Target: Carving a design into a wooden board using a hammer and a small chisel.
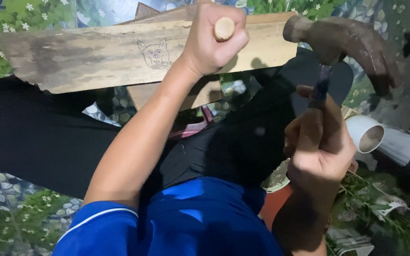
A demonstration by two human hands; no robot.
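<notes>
A blue shirt (200,218) filled the foreground as the left hand (214,40) fisted around a wooden-handled tool (224,28) steadied upright on a plank (96,57), while the right hand (321,142) gripped a rusty hammer (352,40) raised beside it.

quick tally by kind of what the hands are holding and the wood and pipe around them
Hammers: 1, a rusty claw hammer in the right hand
Wooden-handled tools: 1, the wooden handle gripped in the left hand; its working end is hidden
Wooden planks: 2, the long plank and a second plank under it
White pipes: 1, the pipe
Total: 5
</notes>
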